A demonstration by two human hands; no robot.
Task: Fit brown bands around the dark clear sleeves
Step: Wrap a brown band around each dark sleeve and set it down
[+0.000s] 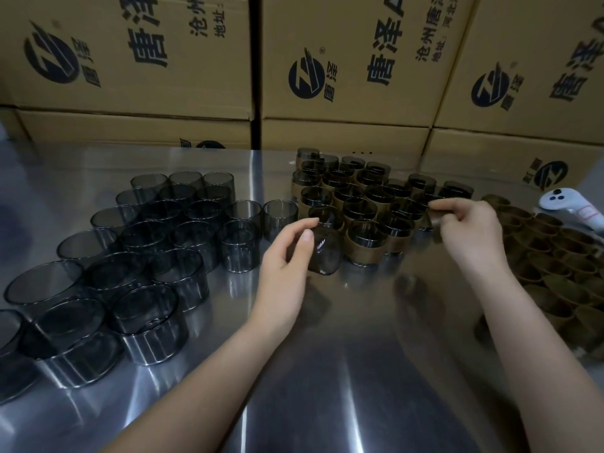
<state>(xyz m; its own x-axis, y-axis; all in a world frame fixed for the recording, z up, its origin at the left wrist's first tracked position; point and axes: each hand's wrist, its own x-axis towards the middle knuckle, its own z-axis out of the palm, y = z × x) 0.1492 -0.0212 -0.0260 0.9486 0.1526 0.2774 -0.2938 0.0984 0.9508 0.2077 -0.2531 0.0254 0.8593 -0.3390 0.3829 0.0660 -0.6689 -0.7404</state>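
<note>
1. Head view: stacked cardboard boxes [343, 60] fill the back from 10 to 2 o'clock. They are closed, so their contents do not show.
2. On the metal table [327, 371], bare sleeves [137, 256] stand upright in a packed cluster from 8 to 10 o'clock, open at the top with nothing inside.
3. Banded sleeves [359, 204], each with a brown wrap around its lower wall, stand close together at 12 to 1 o'clock.
4. Loose bands [555, 256] lie crowded at 3 o'clock. A white controller [562, 204] lies just beyond them, toward 2 o'clock.
5. The banded group sits right behind both hands and partly hides the right fingertips' load.
6. The left hand [287, 253], at centre, curls its thumb and fingers around one dark clear sleeve [327, 256], which is tilted. I cannot tell whether it touches the table.
7. The right hand [467, 230], toward 2 o'clock, pinches a brown band [436, 228] between thumb and bent fingers. The band is blurred and hangs apart from the held sleeve.
</note>
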